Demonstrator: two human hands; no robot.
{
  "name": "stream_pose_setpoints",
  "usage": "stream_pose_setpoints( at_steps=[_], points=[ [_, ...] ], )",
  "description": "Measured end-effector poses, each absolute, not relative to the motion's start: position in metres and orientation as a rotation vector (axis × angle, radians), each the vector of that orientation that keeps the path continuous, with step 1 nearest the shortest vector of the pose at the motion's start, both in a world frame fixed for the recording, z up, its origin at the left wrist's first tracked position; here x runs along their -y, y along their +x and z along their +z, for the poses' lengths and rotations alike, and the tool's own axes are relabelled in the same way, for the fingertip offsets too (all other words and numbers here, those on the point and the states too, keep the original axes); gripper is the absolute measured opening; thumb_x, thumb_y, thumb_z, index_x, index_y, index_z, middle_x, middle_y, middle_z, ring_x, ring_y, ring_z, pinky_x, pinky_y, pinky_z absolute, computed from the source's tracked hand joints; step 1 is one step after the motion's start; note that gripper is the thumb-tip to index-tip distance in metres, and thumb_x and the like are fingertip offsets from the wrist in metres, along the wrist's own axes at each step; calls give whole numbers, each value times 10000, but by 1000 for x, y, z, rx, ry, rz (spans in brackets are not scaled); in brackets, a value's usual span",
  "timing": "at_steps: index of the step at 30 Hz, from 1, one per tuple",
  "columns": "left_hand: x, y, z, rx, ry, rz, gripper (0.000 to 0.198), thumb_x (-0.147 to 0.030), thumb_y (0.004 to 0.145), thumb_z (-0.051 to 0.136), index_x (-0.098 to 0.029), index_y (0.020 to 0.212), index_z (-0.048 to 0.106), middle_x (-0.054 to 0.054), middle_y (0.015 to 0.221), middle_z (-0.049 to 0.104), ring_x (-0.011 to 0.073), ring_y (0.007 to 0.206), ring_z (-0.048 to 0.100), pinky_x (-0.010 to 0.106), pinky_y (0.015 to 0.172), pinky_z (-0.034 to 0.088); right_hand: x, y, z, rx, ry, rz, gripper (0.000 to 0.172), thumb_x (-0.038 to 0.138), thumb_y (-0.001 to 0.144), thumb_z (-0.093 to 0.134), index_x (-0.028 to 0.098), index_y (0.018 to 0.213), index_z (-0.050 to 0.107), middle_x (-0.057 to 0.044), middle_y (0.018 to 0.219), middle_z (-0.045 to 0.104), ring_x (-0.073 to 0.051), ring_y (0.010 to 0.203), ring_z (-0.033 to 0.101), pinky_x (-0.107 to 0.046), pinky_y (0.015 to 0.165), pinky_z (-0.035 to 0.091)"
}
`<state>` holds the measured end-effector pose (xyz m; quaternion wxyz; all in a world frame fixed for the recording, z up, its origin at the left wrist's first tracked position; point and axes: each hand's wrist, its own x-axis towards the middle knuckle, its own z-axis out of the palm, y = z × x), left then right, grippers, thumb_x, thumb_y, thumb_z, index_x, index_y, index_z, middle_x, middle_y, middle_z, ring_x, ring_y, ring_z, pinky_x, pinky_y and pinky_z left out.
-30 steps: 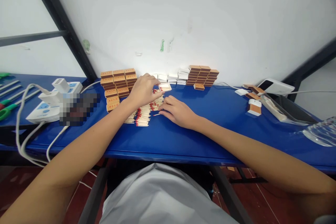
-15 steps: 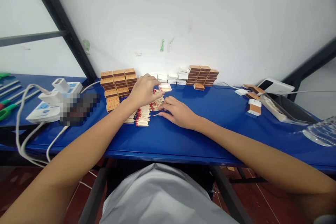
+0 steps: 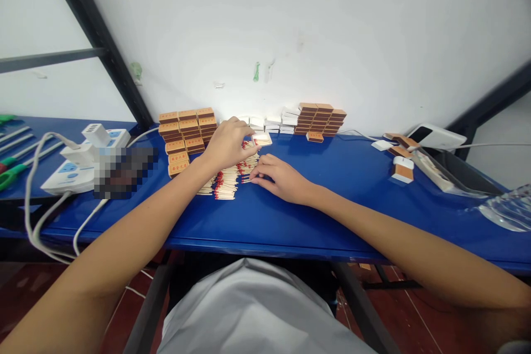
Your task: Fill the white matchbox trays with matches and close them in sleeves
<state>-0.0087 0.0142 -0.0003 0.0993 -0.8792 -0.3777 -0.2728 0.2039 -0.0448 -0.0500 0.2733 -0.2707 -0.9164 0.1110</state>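
A pile of red-tipped matches (image 3: pixel 227 181) lies on the blue table (image 3: pixel 332 204) in front of me. My left hand (image 3: pixel 227 142) hovers over the pile's far end with curled fingers that touch a small open white matchbox tray (image 3: pixel 262 139) holding a few matches. My right hand (image 3: pixel 281 178) rests palm-down on the table just right of the pile, its fingertips pinched together at a match or two by the pile's edge.
Stacks of brown matchboxes stand at the back left (image 3: pixel 186 131) and back right (image 3: pixel 320 119), with white trays (image 3: pixel 277 121) between them. Power strips and cables (image 3: pixel 78 160) lie at left. Loose matchboxes (image 3: pixel 401 168), a white device (image 3: pixel 435 136) and a plastic bag (image 3: pixel 508 207) are at right.
My right hand has slid slightly left, drawing the loose match in against the pile. My left hand has stayed at the tray.
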Motion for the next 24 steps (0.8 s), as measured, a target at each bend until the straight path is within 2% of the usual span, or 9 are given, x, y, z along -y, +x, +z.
stream_pose_setpoints(
  at_steps=[8,16,21,24],
  points=[
    [-14,-9,0,1088,-2607,-802,289,-421,948,712,-157,1048,776,128,1036,772,321,1047,639,459,929,498,46,201,-49,2489,-768,371,130,241,1066,604,190,989,695,-88,992,670,-249,1006,583,-390,929,496],
    [-12,-6,-2,1035,-2660,-756,262,-399,944,711,-152,995,778,131,992,768,323,1014,649,468,912,506,49,210,-44,2527,-819,245,147,233,1083,541,191,1000,655,-113,1031,642,-273,1028,577,-437,952,507],
    [-11,-5,-3,1027,-2673,-756,255,-388,942,721,-149,1001,786,136,1001,768,322,1027,652,464,922,507,51,213,-41,2511,-800,357,117,302,1056,630,193,1086,657,-100,1042,642,-266,1025,581,-414,925,516],
    [-11,-6,-3,1019,-2679,-764,272,-400,944,724,-142,1008,786,133,986,766,321,1016,651,464,917,511,51,210,-42,2538,-794,406,110,283,1067,604,197,1025,657,-99,1042,658,-266,1041,578,-412,929,505]
  ],
)
